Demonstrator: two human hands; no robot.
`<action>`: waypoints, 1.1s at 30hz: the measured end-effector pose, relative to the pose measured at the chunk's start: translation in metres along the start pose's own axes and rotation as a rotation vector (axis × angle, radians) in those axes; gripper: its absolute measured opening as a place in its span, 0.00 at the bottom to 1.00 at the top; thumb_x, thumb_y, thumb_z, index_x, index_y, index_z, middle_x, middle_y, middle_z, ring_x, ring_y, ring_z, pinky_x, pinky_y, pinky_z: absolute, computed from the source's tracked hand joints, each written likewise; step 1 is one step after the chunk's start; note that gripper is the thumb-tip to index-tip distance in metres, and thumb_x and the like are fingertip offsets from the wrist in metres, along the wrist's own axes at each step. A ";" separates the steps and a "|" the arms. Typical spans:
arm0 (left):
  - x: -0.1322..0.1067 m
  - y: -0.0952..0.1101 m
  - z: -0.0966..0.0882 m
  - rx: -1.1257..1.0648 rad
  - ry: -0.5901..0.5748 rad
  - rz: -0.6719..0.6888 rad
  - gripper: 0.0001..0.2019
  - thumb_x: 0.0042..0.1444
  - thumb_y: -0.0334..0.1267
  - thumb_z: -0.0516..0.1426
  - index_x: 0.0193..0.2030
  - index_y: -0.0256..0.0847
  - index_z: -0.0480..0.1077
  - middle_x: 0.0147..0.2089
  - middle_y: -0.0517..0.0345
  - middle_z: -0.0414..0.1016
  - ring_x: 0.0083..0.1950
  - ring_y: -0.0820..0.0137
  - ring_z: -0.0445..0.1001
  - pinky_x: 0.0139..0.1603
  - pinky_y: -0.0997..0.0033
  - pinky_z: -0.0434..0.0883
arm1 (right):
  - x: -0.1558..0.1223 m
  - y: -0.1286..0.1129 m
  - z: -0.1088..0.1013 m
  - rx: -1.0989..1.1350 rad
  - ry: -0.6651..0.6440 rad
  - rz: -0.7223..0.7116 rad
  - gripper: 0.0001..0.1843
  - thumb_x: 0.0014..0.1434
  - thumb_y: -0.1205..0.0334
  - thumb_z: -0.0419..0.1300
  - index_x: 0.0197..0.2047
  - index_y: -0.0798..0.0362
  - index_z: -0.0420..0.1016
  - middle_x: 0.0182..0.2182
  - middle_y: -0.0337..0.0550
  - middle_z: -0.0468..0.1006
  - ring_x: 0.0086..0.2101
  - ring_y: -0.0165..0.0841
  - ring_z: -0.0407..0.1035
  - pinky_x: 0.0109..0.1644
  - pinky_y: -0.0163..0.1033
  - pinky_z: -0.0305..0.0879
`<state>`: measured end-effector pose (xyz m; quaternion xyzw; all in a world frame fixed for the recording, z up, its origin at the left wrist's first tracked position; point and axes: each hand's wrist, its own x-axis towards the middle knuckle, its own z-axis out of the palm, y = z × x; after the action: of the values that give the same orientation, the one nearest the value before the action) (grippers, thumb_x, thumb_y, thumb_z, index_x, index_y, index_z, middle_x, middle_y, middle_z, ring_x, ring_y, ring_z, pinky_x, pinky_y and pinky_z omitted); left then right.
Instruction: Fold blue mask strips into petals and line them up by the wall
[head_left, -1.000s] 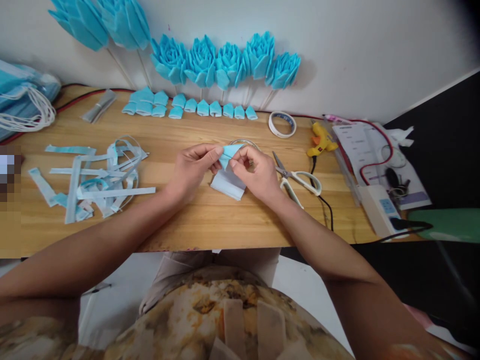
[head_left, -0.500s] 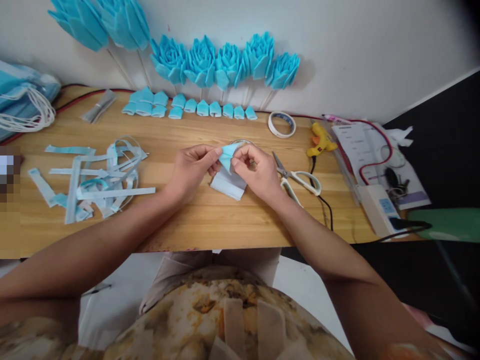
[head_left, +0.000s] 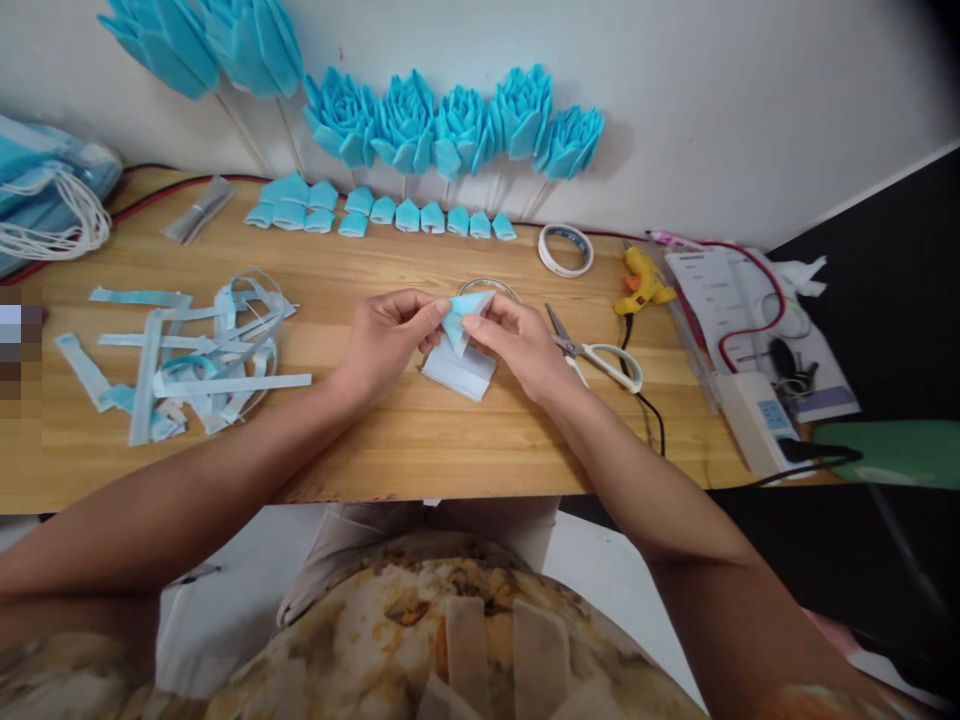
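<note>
Both hands meet at the middle of the wooden table (head_left: 420, 440). My left hand (head_left: 390, 340) and my right hand (head_left: 521, 345) pinch a small folded piece of blue mask fabric (head_left: 459, 310) between thumbs and fingertips, just above the table. Under it lies a pale blue folded fabric piece (head_left: 459, 368) flat on the wood. A row of small folded blue petals (head_left: 379, 213) lies along the back of the table. Blue fabric roses on sticks (head_left: 450, 125) lean against the wall behind them.
Scissors (head_left: 596, 352) lie right of my right hand. Behind them are a tape roll (head_left: 565, 248) and a yellow glue gun (head_left: 641, 280). A power strip (head_left: 757, 420), cables and papers fill the right end. Cut strips (head_left: 191, 350) lie left; face masks (head_left: 45, 200) sit far left.
My fingers have shifted slightly on the blue fabric piece, refolding its top edge. The hands stay in the same place.
</note>
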<state>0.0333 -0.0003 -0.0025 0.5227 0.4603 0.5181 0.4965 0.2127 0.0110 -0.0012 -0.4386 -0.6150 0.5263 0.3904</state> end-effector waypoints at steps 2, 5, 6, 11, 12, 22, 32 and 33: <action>-0.001 0.000 0.000 -0.004 -0.012 -0.006 0.15 0.59 0.43 0.66 0.24 0.40 0.74 0.22 0.60 0.73 0.23 0.75 0.68 0.28 0.74 0.67 | 0.000 0.003 0.000 0.001 -0.002 -0.004 0.15 0.56 0.47 0.68 0.35 0.50 0.74 0.29 0.36 0.73 0.32 0.31 0.67 0.37 0.39 0.67; -0.001 0.000 0.000 -0.040 -0.034 -0.031 0.18 0.61 0.45 0.65 0.23 0.39 0.73 0.23 0.58 0.74 0.23 0.75 0.69 0.28 0.73 0.68 | 0.001 0.008 -0.001 -0.033 0.028 -0.016 0.13 0.57 0.50 0.67 0.34 0.50 0.74 0.28 0.36 0.74 0.31 0.30 0.67 0.35 0.38 0.66; -0.001 -0.001 0.000 -0.068 -0.039 -0.041 0.19 0.62 0.47 0.64 0.23 0.39 0.73 0.23 0.57 0.74 0.24 0.75 0.70 0.28 0.73 0.68 | 0.001 0.009 -0.002 -0.049 0.039 -0.021 0.12 0.57 0.51 0.67 0.34 0.50 0.74 0.28 0.36 0.73 0.30 0.30 0.66 0.34 0.38 0.65; 0.004 -0.002 0.000 -0.211 -0.040 -0.107 0.20 0.65 0.53 0.60 0.32 0.37 0.76 0.27 0.54 0.77 0.26 0.73 0.74 0.26 0.75 0.69 | 0.002 0.011 -0.004 -0.074 0.073 -0.033 0.11 0.57 0.52 0.67 0.34 0.50 0.75 0.27 0.36 0.73 0.29 0.30 0.66 0.33 0.37 0.64; 0.004 -0.002 0.000 -0.220 -0.042 -0.116 0.19 0.65 0.53 0.60 0.33 0.37 0.77 0.28 0.54 0.77 0.26 0.73 0.74 0.26 0.75 0.69 | 0.003 0.011 -0.004 -0.071 0.073 -0.032 0.12 0.57 0.52 0.67 0.34 0.50 0.75 0.27 0.36 0.73 0.30 0.30 0.66 0.33 0.37 0.64; 0.001 -0.002 -0.001 -0.074 -0.062 -0.061 0.13 0.57 0.42 0.67 0.26 0.39 0.76 0.23 0.59 0.74 0.24 0.75 0.69 0.27 0.75 0.68 | 0.002 0.010 -0.003 -0.049 0.041 -0.044 0.11 0.56 0.52 0.67 0.34 0.50 0.75 0.27 0.35 0.73 0.29 0.29 0.65 0.33 0.37 0.64; 0.002 -0.004 -0.001 -0.041 -0.095 -0.048 0.14 0.55 0.45 0.68 0.26 0.40 0.75 0.23 0.60 0.73 0.23 0.75 0.68 0.27 0.74 0.67 | 0.000 0.004 -0.001 -0.072 -0.001 -0.038 0.16 0.57 0.46 0.67 0.33 0.50 0.73 0.28 0.36 0.73 0.31 0.29 0.66 0.35 0.37 0.64; 0.002 -0.004 -0.001 -0.041 -0.093 -0.042 0.14 0.55 0.45 0.69 0.25 0.40 0.74 0.23 0.61 0.73 0.23 0.75 0.68 0.27 0.74 0.67 | 0.000 0.002 -0.001 -0.067 0.001 -0.032 0.18 0.57 0.43 0.67 0.33 0.50 0.73 0.28 0.36 0.73 0.31 0.29 0.66 0.35 0.37 0.64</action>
<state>0.0328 0.0024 -0.0064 0.5262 0.4370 0.4920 0.5386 0.2143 0.0113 -0.0033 -0.4418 -0.6390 0.4990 0.3841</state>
